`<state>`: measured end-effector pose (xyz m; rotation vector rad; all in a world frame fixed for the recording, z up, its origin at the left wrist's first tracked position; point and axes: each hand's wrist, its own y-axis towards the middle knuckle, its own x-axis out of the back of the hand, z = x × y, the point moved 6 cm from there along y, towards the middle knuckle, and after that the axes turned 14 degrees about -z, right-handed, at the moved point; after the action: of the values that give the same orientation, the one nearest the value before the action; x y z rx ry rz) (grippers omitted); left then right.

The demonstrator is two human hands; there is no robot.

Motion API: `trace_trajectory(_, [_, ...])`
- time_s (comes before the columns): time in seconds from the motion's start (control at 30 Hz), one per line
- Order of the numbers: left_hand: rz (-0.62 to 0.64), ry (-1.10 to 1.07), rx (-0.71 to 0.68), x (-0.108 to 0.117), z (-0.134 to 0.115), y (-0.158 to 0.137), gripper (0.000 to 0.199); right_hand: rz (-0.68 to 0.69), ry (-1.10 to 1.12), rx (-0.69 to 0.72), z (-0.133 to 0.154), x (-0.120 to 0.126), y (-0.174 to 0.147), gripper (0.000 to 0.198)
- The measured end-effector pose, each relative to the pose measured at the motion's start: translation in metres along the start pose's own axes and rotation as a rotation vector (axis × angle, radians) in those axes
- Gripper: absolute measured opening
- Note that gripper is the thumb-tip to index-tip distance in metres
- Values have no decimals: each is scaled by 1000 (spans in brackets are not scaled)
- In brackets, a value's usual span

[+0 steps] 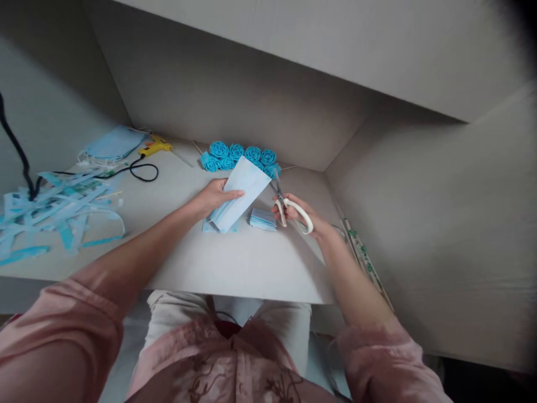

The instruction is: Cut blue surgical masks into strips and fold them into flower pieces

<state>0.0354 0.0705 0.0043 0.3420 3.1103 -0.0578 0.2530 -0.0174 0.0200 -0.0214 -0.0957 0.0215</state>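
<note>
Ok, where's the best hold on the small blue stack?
Probably pinch the blue stack by its near edge, coming in low from the near side: it lies flat with its layered edge facing that way, while the scissors are held close on its right.

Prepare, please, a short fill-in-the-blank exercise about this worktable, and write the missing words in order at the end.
1. The hand that holds the scissors is the person's ____ one.
2. The glue gun has a ____ body.
3. The sheet in the left hand is pale ____.
4. The loose pile of cut strips lies to the person's ____.

Missing words: right; yellow; blue; left.
</note>
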Motion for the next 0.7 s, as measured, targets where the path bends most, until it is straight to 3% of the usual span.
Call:
trace_trajectory(0.13, [20,57,-14,0,0,0,50,-4,-106,26,4,-7,3,67])
trace_trajectory(0.4, [108,124,-29,-8,6,-6,47,-35,-119,40,-7,-9,-7,60])
trace_trajectory(0.7, [107,146,-45,-9,4,-8,47,-10,-77,52,-6,-10,-7,60])
